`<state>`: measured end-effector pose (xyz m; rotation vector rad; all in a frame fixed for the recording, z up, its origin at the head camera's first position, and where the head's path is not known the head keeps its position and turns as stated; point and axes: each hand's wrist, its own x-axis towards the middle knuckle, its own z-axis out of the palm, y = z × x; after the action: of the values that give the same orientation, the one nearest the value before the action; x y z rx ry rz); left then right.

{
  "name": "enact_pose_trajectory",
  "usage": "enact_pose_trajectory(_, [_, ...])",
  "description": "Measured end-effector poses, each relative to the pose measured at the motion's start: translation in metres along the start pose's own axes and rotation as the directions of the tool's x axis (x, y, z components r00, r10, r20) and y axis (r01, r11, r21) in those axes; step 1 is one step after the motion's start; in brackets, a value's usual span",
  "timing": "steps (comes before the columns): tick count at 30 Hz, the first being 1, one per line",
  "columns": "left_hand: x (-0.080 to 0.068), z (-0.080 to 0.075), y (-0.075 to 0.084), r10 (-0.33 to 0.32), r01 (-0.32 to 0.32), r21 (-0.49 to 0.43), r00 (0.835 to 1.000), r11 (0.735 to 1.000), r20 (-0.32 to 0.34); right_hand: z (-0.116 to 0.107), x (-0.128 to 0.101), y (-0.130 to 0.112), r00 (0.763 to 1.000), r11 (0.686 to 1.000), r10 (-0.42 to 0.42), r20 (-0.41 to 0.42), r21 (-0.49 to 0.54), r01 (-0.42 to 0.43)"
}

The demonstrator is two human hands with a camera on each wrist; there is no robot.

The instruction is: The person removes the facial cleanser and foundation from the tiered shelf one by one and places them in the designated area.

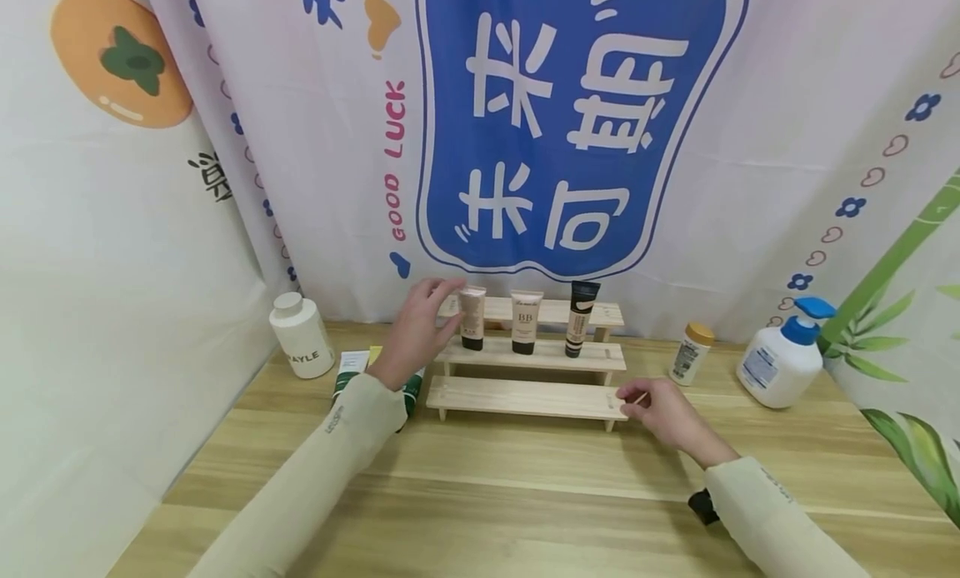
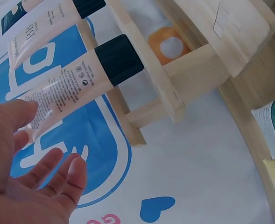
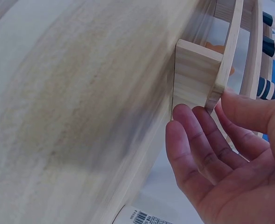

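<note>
A three-tier wooden display stand (image 1: pixel 525 397) stands on the table. On its middle tier three cosmetic tubes stand cap-down: a pinkish tube (image 1: pixel 472 316) on the left, a BB cream tube (image 1: pixel 527 321) in the middle, and a black-and-beige tube (image 1: pixel 581 320) on the right. My left hand (image 1: pixel 418 332) pinches the upper end of the left tube between thumb and index finger; its other fingers spread loosely in the left wrist view. At the right end of the lowest tier, my right hand (image 1: pixel 663 411) grips the board's edge, thumb (image 3: pixel 249 112) on the corner.
At the left stand a white bottle (image 1: pixel 302 336) and green-and-white tubes (image 1: pixel 352 364), partly behind the left forearm. A small bottle with an orange cap (image 1: pixel 692 355) and a white pump bottle (image 1: pixel 780 363) are at the right. A printed curtain (image 1: pixel 360 145) hangs behind.
</note>
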<state>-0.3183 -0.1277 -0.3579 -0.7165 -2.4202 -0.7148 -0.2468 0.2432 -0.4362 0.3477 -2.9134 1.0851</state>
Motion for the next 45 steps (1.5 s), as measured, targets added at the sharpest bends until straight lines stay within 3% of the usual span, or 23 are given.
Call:
enact_pose_trajectory(5, [0.000,0.003,0.000,0.001,-0.002,-0.032,1.000,0.999,-0.024,0.000,0.001,-0.001,1.000,1.000,0.002,0.003,-0.009,-0.002])
enact_pose_trajectory(12, [-0.003,0.003,0.003,0.063,-0.071,-0.117,0.996,0.991,-0.066,0.000,0.001,-0.004,1.000,1.000,0.004,0.010,-0.009,-0.004])
enact_pose_trajectory(20, [-0.012,-0.008,0.003,0.079,-0.094,-0.166,0.992,0.982,-0.099,0.001,0.001,-0.004,1.000,1.000,0.008,0.014,-0.026,-0.008])
enact_pose_trajectory(32, [-0.036,-0.033,0.002,0.077,-0.090,-0.158,0.993,0.983,-0.086,0.001,-0.001,-0.003,1.000,1.000,0.000,0.008,-0.031,0.001])
enact_pose_trajectory(39, [-0.055,-0.051,-0.001,0.042,-0.048,-0.125,0.998,0.991,-0.049,-0.001,-0.002,-0.004,1.000,1.000,-0.001,0.011,-0.030,0.001])
enact_pose_trajectory(45, [-0.071,-0.060,-0.006,0.046,-0.048,-0.103,0.999,0.993,-0.020,-0.001,-0.002,-0.005,1.000,1.000,-0.002,0.014,-0.029,0.002])
